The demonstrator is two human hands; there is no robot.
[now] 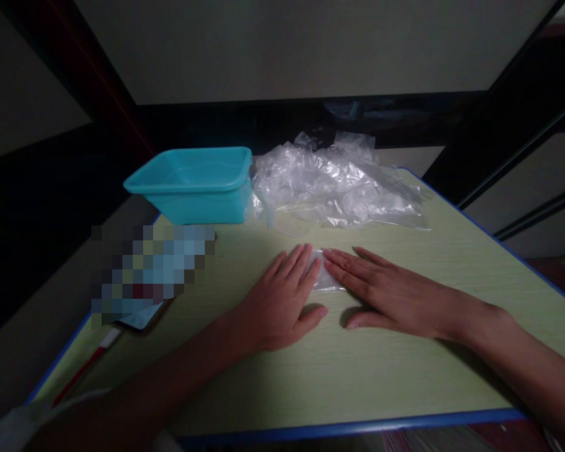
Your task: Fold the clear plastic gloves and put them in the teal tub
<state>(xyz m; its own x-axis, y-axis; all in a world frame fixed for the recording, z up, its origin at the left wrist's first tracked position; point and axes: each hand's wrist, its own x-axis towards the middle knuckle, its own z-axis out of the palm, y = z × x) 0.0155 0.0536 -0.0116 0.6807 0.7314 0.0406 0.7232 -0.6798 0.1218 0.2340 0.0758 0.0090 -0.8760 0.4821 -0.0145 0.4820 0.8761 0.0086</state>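
My left hand (282, 301) and my right hand (386, 292) both lie flat on the pale green table (358, 370), fingers stretched out and pointing away from me. Between and under the fingertips is a small folded piece of clear plastic (324, 276). Both hands press on it, and the fingers hide most of it. A loose heap of clear plastic bags (334, 185) lies at the far side of the table, beyond my hands.
A turquoise plastic tub (195, 185) stands at the far left, touching the heap. A phone (141, 317) and a red cable (82, 370) lie near the left edge. The table has a blue rim (348, 428). Dark furniture surrounds it.
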